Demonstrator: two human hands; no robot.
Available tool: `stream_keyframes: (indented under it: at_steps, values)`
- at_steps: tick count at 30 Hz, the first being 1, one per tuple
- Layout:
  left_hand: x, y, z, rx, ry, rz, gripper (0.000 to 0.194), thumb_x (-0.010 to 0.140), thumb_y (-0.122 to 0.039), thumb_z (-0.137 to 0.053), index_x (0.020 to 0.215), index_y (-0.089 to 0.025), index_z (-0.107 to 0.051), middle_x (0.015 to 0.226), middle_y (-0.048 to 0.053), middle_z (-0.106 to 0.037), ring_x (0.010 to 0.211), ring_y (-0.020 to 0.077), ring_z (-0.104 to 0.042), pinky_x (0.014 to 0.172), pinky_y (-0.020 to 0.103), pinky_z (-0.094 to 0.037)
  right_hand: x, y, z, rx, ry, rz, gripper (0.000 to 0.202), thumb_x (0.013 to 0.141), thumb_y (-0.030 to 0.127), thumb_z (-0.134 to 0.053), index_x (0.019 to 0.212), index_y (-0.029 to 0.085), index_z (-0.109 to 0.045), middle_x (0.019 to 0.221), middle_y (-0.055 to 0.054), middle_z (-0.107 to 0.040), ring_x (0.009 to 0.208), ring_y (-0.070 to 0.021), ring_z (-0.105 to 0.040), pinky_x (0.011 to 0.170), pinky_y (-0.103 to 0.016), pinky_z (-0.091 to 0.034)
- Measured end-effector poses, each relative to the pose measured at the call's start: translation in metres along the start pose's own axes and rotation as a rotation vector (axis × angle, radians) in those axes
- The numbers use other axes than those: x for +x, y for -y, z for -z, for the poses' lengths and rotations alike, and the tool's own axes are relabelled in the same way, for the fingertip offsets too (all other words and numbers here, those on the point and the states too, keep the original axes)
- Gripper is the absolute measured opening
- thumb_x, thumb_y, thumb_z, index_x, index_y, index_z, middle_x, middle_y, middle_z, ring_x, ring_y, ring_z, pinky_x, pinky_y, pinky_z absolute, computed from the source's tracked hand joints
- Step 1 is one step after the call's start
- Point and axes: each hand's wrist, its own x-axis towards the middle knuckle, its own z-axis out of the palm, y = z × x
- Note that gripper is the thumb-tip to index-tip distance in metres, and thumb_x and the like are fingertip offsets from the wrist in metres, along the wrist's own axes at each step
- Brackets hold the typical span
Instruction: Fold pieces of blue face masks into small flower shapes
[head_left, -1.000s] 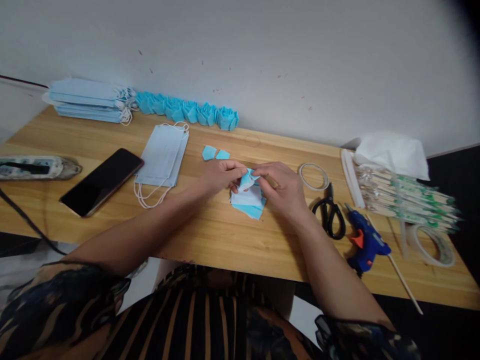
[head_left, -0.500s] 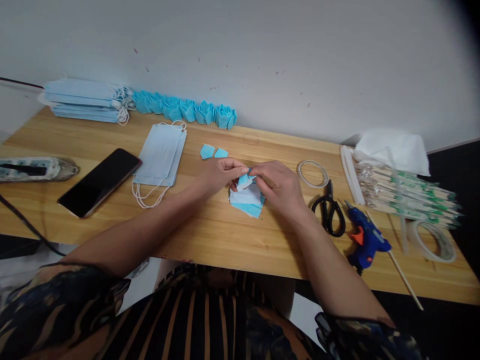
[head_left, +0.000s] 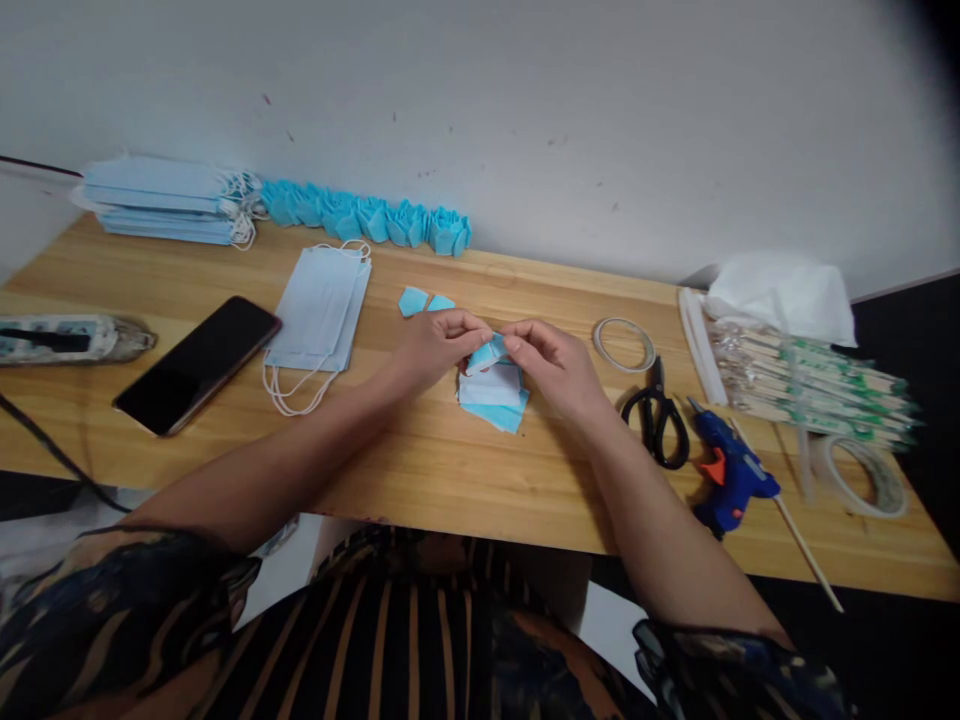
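Note:
Between both hands, at the middle of the table, a small blue piece of mask fabric (head_left: 487, 354) is held up. My left hand (head_left: 442, 348) pinches its left side with thumb and fingers. My right hand (head_left: 553, 365) is closed on its right side. Directly below lie more blue and white cut fabric pieces (head_left: 495, 400), loosely stacked on the wood. Two small folded blue pieces (head_left: 414, 301) rest just beyond my left hand. Part of the held piece is hidden by my fingertips.
Face masks (head_left: 319, 305) and a phone (head_left: 199, 365) lie left. Along the wall stand folded blue flowers (head_left: 409, 222) beside a mask stack (head_left: 161, 200). To the right are a tape roll (head_left: 624, 345), black scissors (head_left: 656, 420), a blue glue gun (head_left: 731, 470) and wrapped sticks (head_left: 817, 385).
My right hand's fingers have shifted along the blue fabric piece, which now shows flatter and wider between both hands. My left hand keeps its pinch.

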Motion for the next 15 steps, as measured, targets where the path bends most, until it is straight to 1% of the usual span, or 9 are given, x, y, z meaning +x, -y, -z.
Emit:
stream_keyframes:
  at_steps: [1,3,5,7,11,15]
  values:
    - [-0.0001,0.0,-0.0002,-0.001,-0.004,-0.007,0.014,0.084,-0.025,-0.071,0.075,-0.015,-0.068,0.063,-0.002,-0.065,0.055,0.0078,-0.056,0.057,0.02,-0.047,0.0003,-0.0007,-0.0012,0.001,0.009,-0.021,0.024,0.086,0.045,-0.07,0.087,0.021,-0.07,0.078,0.0,-0.071,0.067,-0.014,-0.06,0.062,-0.027,-0.047]
    - [-0.0004,-0.0006,-0.0004,-0.005,-0.007,-0.012,0.014,0.084,-0.024,-0.07,0.074,-0.015,-0.067,0.063,-0.003,-0.065,0.054,0.0072,-0.056,0.056,0.02,-0.047,0.0008,-0.0025,-0.0022,0.026,-0.006,-0.051,0.023,0.083,0.043,-0.072,0.08,0.021,-0.067,0.071,0.002,-0.066,0.062,-0.0122,-0.055,0.058,-0.026,-0.043]
    - [-0.0009,-0.0019,-0.0008,-0.007,0.0,-0.005,0.014,0.085,-0.023,-0.07,0.075,-0.015,-0.066,0.063,-0.003,-0.064,0.052,0.0068,-0.056,0.054,0.019,-0.046,0.0015,-0.0048,-0.0021,0.061,-0.048,-0.071,0.022,0.083,0.042,-0.072,0.078,0.021,-0.067,0.067,0.003,-0.062,0.06,-0.012,-0.052,0.057,-0.026,-0.042]
    - [-0.0015,-0.0028,-0.0013,-0.009,0.017,0.007,0.013,0.087,-0.022,-0.068,0.076,-0.015,-0.065,0.061,-0.003,-0.064,0.051,0.0066,-0.056,0.054,0.019,-0.047,0.0021,-0.007,-0.0016,0.088,-0.086,-0.077,0.022,0.083,0.043,-0.071,0.078,0.022,-0.067,0.066,0.003,-0.062,0.06,-0.0126,-0.052,0.058,-0.027,-0.043]
    - [-0.0016,-0.0012,-0.0035,-0.023,0.084,0.033,0.012,0.09,-0.02,-0.067,0.079,-0.015,-0.063,0.06,-0.002,-0.067,0.052,0.0072,-0.059,0.055,0.019,-0.05,0.0027,-0.0085,-0.0014,0.102,-0.148,-0.023,0.021,0.084,0.042,-0.071,0.079,0.023,-0.066,0.071,0.002,-0.065,0.064,-0.0136,-0.056,0.062,-0.028,-0.046]
    - [-0.0006,0.0026,-0.0068,-0.055,0.157,0.057,0.012,0.089,-0.019,-0.069,0.081,-0.015,-0.061,0.063,0.0,-0.07,0.054,0.008,-0.063,0.055,0.019,-0.051,0.0024,-0.0062,-0.0026,0.049,-0.216,0.027,0.019,0.083,0.04,-0.072,0.078,0.023,-0.065,0.068,0.003,-0.061,0.061,-0.0122,-0.051,0.058,-0.027,-0.043]
